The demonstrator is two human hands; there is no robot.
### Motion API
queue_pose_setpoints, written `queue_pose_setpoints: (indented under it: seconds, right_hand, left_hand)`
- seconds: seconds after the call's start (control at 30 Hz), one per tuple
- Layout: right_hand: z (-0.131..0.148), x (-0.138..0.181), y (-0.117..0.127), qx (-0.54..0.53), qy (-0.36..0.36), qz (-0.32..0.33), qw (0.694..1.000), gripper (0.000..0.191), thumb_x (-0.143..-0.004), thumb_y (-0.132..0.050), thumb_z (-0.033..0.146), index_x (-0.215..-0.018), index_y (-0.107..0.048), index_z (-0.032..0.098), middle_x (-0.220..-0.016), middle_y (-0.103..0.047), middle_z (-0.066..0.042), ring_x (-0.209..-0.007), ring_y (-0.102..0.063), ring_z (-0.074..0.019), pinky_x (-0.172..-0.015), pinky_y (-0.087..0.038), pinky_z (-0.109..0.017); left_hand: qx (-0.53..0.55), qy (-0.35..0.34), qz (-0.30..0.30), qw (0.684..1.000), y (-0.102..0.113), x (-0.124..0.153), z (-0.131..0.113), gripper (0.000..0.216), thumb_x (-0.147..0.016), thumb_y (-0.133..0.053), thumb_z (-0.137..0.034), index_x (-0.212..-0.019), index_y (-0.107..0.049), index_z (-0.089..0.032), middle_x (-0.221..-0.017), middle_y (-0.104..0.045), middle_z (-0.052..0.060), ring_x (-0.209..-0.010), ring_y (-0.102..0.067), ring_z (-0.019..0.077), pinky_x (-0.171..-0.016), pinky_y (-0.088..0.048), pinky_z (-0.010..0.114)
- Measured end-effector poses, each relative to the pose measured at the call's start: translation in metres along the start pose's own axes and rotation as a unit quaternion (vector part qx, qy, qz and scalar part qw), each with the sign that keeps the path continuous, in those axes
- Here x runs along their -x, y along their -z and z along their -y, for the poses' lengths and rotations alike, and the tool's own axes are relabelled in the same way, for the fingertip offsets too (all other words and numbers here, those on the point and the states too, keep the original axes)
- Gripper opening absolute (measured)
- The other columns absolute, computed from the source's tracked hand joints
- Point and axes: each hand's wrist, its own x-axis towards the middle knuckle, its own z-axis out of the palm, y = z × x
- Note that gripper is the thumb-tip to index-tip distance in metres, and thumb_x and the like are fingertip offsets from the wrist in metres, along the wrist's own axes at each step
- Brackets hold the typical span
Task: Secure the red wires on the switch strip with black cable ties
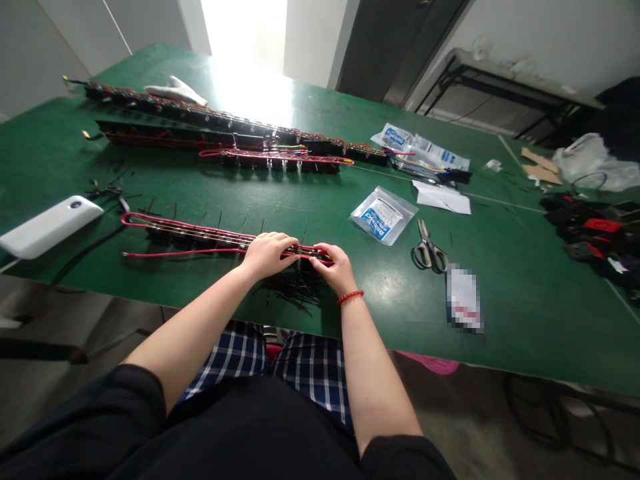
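The left hand (267, 253) curls over the wire strip (190, 233), pressing it flat on the table (500, 287), likely to steady it. The right hand (337, 265) pinches its end.

A small assembly workshop: a green-covered workbench (525, 293) carries long black socket strips with red wiring (220, 127), cut black cable ties (295, 290), metal scissors (429, 252) and bagged parts (383, 215).

Green table (500, 280); red wires (170, 227); red bracelet (350, 297); white-blue packets (383, 215).
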Motion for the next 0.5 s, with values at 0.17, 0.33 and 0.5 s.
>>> queue_pose_setpoints:
  seconds: [0.17,0.33,0.5]
  right_hand:
    - [-0.0022,0.0004,-0.0018,-0.001,-0.002,0.000,1.000,0.034,-0.080,-0.072,0.041,-0.110,-0.072,0.026,-0.105,-0.074,-0.005,-0.096,-0.069,-0.0224,-0.092,-0.056,-0.040]
    - [-0.0030,0.0020,-0.0034,0.001,0.001,-0.007,1.000,0.037,-0.081,-0.071,0.043,-0.113,-0.071,0.024,-0.108,-0.073,-0.007,-0.100,-0.068,-0.0231,-0.095,-0.055,-0.041]
    - [-0.0029,0.0084,-0.0041,-0.022,-0.012,-0.050,0.998,0.046,-0.084,-0.068,0.050,-0.121,-0.065,0.023,-0.122,-0.067,-0.011,-0.105,-0.066,-0.0243,-0.096,-0.056,-0.043]
  left_hand:
    - [0.000,0.009,0.005,1.000,-0.0017,-0.0011,0.0019,0.035,-0.094,-0.057,-0.053,-0.119,-0.069,-0.031,-0.116,-0.073,0.003,-0.108,-0.066,0.0254,-0.093,-0.048,0.038]
    - [0.009,0.014,0.003,1.000,-0.0012,-0.0007,0.0013,0.035,-0.094,-0.058,-0.052,-0.121,-0.069,-0.032,-0.114,-0.073,0.003,-0.108,-0.066,0.0245,-0.093,-0.048,0.037]
    - [0.010,0.017,0.006,1.000,0.0017,-0.0008,0.0004,0.034,-0.094,-0.059,-0.052,-0.120,-0.070,-0.034,-0.113,-0.073,0.002,-0.108,-0.066,0.0246,-0.092,-0.048,0.036]
